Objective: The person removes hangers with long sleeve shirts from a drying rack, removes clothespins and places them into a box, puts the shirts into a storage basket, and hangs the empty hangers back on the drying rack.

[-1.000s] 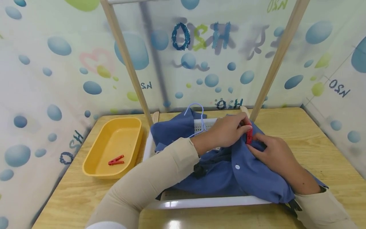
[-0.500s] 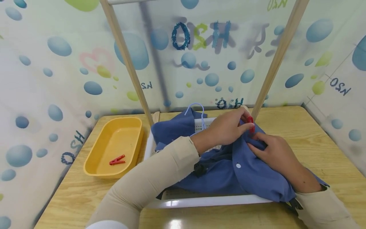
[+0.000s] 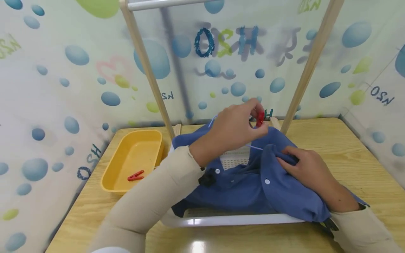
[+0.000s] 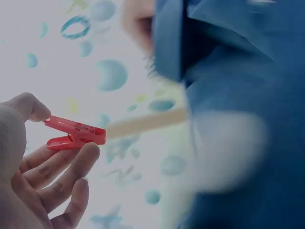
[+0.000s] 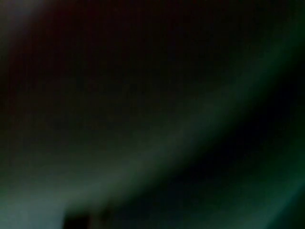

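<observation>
In the head view my left hand [image 3: 232, 128] is raised above the white basket, pinching a red clothespin [image 3: 260, 119] between thumb and fingers. The left wrist view shows that clothespin [image 4: 76, 133] from the side, with no cloth in its tip. My right hand [image 3: 308, 170] grips a fold of the blue shirt [image 3: 234, 191] at the basket's right side. Spread over the basket, the shirt shows white buttons down its front edges. Part of a light-blue hanger [image 3: 211, 122] shows behind my left hand. The right wrist view is too dark to read.
A yellow tray [image 3: 126, 158] with another red clothespin [image 3: 136, 175] in it stands at the left on the wooden table [image 3: 341, 147]. The white basket [image 3: 234, 220] lies under the shirt. Wooden posts [image 3: 311, 66] of a rack rise behind, joined by a white bar [image 3: 164, 4].
My left hand has lifted the red clothespin off the shirt and moved up and left. My right hand still holds the shirt fold. The view has shifted slightly.
</observation>
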A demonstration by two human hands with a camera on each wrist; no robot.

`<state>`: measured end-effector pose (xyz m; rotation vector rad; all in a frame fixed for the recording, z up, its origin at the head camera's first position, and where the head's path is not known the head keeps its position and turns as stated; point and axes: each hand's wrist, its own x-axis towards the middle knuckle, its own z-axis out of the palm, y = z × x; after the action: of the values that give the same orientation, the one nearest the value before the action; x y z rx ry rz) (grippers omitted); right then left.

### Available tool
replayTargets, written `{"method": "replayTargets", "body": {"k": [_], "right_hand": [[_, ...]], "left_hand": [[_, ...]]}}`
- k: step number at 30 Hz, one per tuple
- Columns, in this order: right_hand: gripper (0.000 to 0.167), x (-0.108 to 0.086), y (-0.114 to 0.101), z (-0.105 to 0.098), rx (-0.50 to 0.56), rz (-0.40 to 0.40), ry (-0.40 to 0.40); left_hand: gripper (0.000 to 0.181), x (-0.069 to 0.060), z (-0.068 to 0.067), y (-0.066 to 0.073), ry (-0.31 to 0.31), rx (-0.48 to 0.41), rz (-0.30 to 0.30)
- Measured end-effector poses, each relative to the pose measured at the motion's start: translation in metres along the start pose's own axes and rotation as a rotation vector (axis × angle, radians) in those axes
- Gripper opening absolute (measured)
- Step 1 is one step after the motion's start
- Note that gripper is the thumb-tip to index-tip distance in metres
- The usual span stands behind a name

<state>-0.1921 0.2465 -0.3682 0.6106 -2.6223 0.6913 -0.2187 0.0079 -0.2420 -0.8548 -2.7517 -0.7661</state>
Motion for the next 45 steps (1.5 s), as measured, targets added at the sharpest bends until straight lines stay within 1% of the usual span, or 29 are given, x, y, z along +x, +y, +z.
{"method": "replayTargets", "body": {"k": [2, 3, 6, 10, 13, 16, 18, 20, 21, 24, 28, 30, 32, 36, 38, 41, 43, 45], "right_hand": [[0.010, 0.000, 0.000, -0.001, -0.002, 0.011, -0.005], [0.009, 0.000, 0.000, -0.001, -0.003, 0.017, -0.009], [0.009, 0.001, 0.000, -0.002, -0.003, 0.026, -0.022], [0.009, 0.002, 0.000, -0.003, -0.005, 0.028, -0.033], [0.008, 0.002, 0.001, -0.004, -0.009, 0.026, -0.028], [0.009, 0.002, 0.002, -0.004, -0.017, 0.019, -0.018], [0.009, 0.001, 0.003, -0.005, -0.017, 0.018, -0.019], [0.009, 0.001, 0.004, -0.005, -0.013, 0.023, -0.020], [0.009, 0.000, 0.004, -0.006, -0.010, 0.028, -0.021], [0.008, -0.001, 0.005, -0.007, -0.002, 0.045, -0.024], [0.008, -0.003, 0.005, -0.007, 0.007, 0.057, -0.027], [0.009, -0.003, 0.004, -0.006, 0.009, 0.058, -0.029], [0.009, -0.002, 0.004, -0.005, 0.010, 0.054, -0.025], [0.009, -0.001, 0.004, -0.002, -0.001, 0.040, -0.017], [0.010, 0.000, 0.003, -0.001, 0.000, 0.040, -0.021], [0.010, 0.001, 0.002, -0.001, 0.002, 0.048, -0.033], [0.010, 0.000, 0.001, -0.001, 0.009, 0.051, -0.041], [0.010, 0.000, 0.001, -0.001, 0.008, 0.049, -0.040]], "left_hand": [[0.027, -0.008, -0.013, -0.008, 0.056, 0.010, 0.004], [0.026, -0.013, -0.020, -0.012, 0.078, 0.014, -0.005], [0.025, -0.031, -0.036, -0.030, 0.130, 0.032, -0.065], [0.027, -0.057, -0.049, -0.060, 0.130, 0.076, -0.195], [0.028, -0.077, -0.057, -0.086, 0.130, 0.098, -0.275], [0.029, -0.097, -0.066, -0.112, 0.155, 0.116, -0.340], [0.030, -0.110, -0.071, -0.130, 0.155, 0.143, -0.385], [0.031, -0.122, -0.076, -0.148, 0.129, 0.174, -0.432], [0.032, -0.127, -0.079, -0.156, 0.105, 0.186, -0.459], [0.036, -0.142, -0.087, -0.181, 0.036, 0.183, -0.535], [0.043, -0.157, -0.092, -0.210, -0.043, 0.147, -0.614], [0.045, -0.162, -0.093, -0.221, -0.091, 0.159, -0.643], [0.046, -0.168, -0.093, -0.231, -0.141, 0.175, -0.668], [0.044, -0.178, -0.092, -0.248, -0.261, 0.207, -0.730], [0.043, -0.182, -0.089, -0.255, -0.332, 0.217, -0.764], [0.042, -0.188, -0.082, -0.266, -0.425, 0.229, -0.798], [0.041, -0.192, -0.077, -0.270, -0.459, 0.241, -0.810], [0.039, -0.195, -0.074, -0.273, -0.470, 0.264, -0.801]]}}
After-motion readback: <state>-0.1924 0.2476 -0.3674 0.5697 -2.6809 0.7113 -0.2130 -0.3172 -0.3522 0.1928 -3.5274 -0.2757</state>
